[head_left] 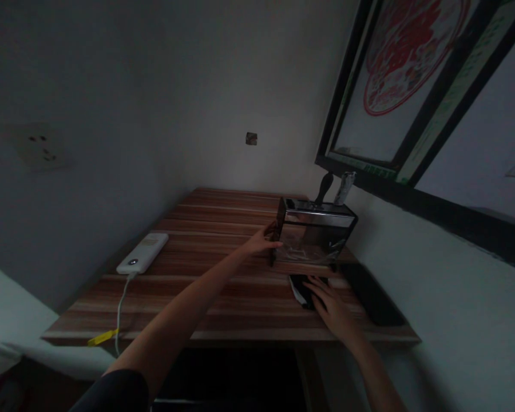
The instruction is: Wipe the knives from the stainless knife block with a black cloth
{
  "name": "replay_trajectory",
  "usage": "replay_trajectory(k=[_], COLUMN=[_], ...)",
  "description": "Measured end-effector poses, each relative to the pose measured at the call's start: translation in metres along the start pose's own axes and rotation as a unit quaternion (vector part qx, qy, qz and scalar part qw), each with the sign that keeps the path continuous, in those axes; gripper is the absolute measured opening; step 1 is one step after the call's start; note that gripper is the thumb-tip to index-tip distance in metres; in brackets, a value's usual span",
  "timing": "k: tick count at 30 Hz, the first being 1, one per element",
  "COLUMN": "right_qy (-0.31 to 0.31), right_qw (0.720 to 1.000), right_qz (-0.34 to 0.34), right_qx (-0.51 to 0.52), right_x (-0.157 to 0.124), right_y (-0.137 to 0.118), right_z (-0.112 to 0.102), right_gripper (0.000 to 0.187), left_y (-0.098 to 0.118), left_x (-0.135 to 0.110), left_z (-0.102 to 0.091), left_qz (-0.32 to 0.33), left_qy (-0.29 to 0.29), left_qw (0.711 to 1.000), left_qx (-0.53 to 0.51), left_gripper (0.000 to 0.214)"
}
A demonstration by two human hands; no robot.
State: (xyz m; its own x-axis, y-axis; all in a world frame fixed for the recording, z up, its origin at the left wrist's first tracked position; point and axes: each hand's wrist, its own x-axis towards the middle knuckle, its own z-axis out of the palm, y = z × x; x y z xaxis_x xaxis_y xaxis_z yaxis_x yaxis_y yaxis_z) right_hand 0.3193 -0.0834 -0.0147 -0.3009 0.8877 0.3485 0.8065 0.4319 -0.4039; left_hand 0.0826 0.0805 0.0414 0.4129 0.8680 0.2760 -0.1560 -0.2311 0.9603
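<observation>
A glossy black and silver knife block (pixel 315 237) stands on the wooden tabletop near the right wall. Two handles stick up from it, a black handle (pixel 325 187) and a greyish handle (pixel 345 187). Against the block's left end, my left hand (pixel 261 241) has its thumb in front and its fingers at the edge, gripping that side. In front of the block lies a flat black piece with a pale edge (pixel 300 292), perhaps a cloth; its kind is unclear in the dim light. My right hand (pixel 326 297) rests on it, fingers stretched out flat.
A white power bank (pixel 143 253) with a cable (pixel 120 309) and yellow tag (pixel 103 337) lies on the tabletop (pixel 223 214) at the left. A dark flat slab (pixel 373 294) lies along the right wall. Above hangs a dark-framed window (pixel 386 137). A socket (pixel 43 147) is at left.
</observation>
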Motion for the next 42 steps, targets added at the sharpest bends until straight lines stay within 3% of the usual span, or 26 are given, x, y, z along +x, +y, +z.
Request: replay_trajectory(k=[6,10,15,17,19,21,22,24,27,30,42], right_qy=[0.000,0.053,0.212,0.220,0.188,0.160,0.178,0.195,0.223,0.226,0.170], right_qw=[1.000,0.998,0.971,0.957,0.937,0.898,0.874,0.861,0.850,0.849,0.863], right_qz=[-0.008,-0.007,0.005,0.026,0.033,0.038,0.069,0.094,0.125,0.131,0.107], right_qx=[-0.007,0.022,0.113,0.187,0.292,0.408,0.447,0.459,0.461,0.459,0.463], right_x=[0.003,0.004,0.023,0.045,0.077,0.113,0.131,0.161,0.185,0.187,0.188], right_y=[0.001,-0.006,-0.056,-0.090,-0.123,-0.150,-0.160,-0.171,-0.170,-0.161,-0.144], right_z=[0.002,-0.003,-0.016,-0.012,0.003,0.028,0.043,0.074,0.110,0.127,0.136], right_gripper=[0.037,0.034,0.026,0.026,0.027,0.026,0.025,0.026,0.023,0.017,0.020], left_y=[0.002,0.000,-0.003,-0.003,-0.004,-0.005,-0.006,-0.008,-0.012,-0.016,-0.018], left_x=[-0.015,-0.026,-0.041,-0.048,-0.054,-0.059,-0.061,-0.064,-0.067,-0.069,-0.070], left_z=[0.002,-0.006,-0.026,-0.030,-0.031,-0.028,-0.027,-0.025,-0.028,-0.034,-0.037], left_qz=[0.017,0.023,0.023,0.013,0.000,-0.008,-0.011,-0.019,-0.021,-0.016,-0.017], left_qy=[0.005,0.070,0.199,0.229,0.252,0.262,0.265,0.266,0.278,0.288,0.304], left_qw=[1.000,0.997,0.976,0.968,0.961,0.956,0.955,0.955,0.954,0.954,0.952], left_qx=[0.005,-0.026,-0.082,-0.096,-0.114,-0.128,-0.132,-0.132,-0.110,-0.079,-0.038], left_gripper=[0.091,0.079,0.048,0.038,0.035,0.035,0.036,0.042,0.040,0.028,0.024])
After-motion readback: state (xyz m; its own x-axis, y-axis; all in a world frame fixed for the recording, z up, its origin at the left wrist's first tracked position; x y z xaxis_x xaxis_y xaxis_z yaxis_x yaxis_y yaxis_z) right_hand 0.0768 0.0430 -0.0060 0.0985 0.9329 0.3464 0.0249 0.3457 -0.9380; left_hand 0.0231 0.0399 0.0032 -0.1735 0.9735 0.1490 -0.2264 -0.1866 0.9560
